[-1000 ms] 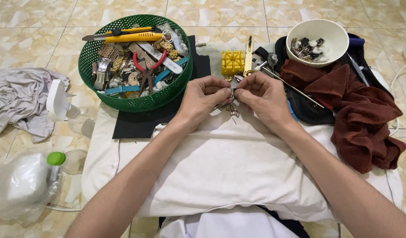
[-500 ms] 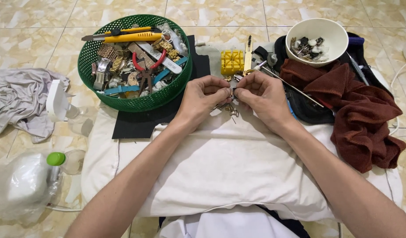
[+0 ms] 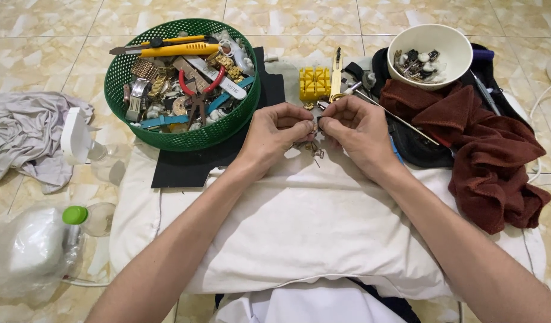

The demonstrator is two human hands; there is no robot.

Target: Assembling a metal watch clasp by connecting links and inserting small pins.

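Observation:
My left hand and my right hand meet fingertip to fingertip over a white cushion. Between them they pinch a small metal part, mostly hidden by the fingers. Several tiny metal links lie on the cushion just below the hands. A yellow block holder and a slim brass-coloured tool sit just beyond the hands.
A green basket of tools, cutters and watch bands stands at the back left on a black mat. A white bowl of small parts is back right, beside a dark red towel. Grey cloth and plastic bottles lie left.
Both hands stay together at the same spot; the fingers shift only slightly around the small part.

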